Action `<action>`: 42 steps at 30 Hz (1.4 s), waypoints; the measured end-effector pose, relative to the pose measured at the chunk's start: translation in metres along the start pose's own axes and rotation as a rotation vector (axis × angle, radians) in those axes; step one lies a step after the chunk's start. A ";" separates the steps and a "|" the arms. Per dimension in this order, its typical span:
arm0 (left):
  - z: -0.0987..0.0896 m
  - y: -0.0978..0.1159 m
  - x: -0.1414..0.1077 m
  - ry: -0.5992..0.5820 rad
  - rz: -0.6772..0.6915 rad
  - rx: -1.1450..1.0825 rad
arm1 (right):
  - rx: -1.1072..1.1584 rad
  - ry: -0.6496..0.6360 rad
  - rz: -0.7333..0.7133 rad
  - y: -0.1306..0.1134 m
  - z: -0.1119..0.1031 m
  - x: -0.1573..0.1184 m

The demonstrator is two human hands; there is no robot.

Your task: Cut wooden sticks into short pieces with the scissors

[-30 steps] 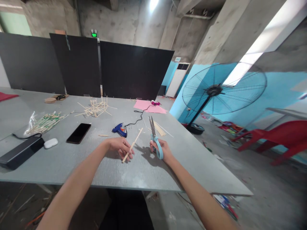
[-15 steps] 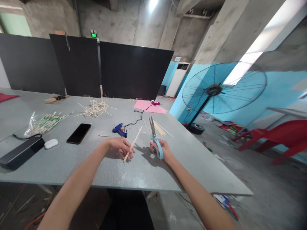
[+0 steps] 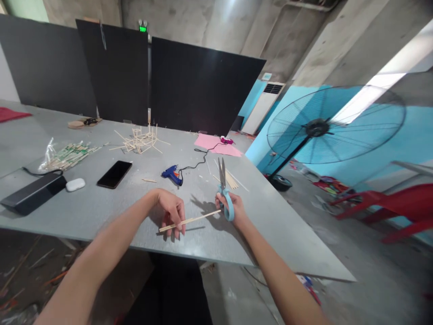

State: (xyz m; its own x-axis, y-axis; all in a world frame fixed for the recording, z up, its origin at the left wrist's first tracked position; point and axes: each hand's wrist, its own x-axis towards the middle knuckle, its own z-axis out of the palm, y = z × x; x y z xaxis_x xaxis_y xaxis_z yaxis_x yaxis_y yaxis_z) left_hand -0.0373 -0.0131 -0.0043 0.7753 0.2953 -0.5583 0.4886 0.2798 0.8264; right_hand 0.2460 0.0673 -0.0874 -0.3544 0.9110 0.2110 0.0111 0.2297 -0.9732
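On the tabletop (image 3: 277,225), the smartphone (image 3: 114,174) lies left of the glue gun (image 3: 172,174), with the stick structure (image 3: 140,141) on their far side.

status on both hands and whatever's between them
Left hand: pinching thin wooden sticks. Right hand: holding scissors, blades up. Nothing blocking between.
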 end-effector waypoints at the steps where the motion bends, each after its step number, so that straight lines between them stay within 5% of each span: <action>1: 0.002 0.001 0.002 -0.049 -0.003 0.031 | 0.008 -0.003 0.001 0.001 -0.001 -0.001; 15: 0.009 -0.005 0.031 -0.284 -0.047 0.114 | 0.050 -0.039 -0.041 0.011 -0.010 -0.001; 20: 0.014 -0.002 0.030 -0.155 -0.019 0.000 | 0.033 -0.037 -0.021 0.010 -0.009 -0.002; 28: 0.009 -0.004 0.034 -0.300 0.017 0.153 | 0.016 -0.017 -0.023 0.002 -0.006 -0.005; 42: 0.015 0.002 0.030 -0.226 -0.029 0.103 | 0.066 -0.044 -0.008 -0.004 -0.003 -0.006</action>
State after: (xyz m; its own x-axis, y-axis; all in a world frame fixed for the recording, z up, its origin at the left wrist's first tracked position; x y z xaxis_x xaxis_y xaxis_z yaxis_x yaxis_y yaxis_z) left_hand -0.0073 -0.0170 -0.0184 0.8243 0.0737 -0.5613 0.5414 0.1873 0.8196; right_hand 0.2513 0.0617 -0.0848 -0.3952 0.8928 0.2160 -0.0527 0.2127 -0.9757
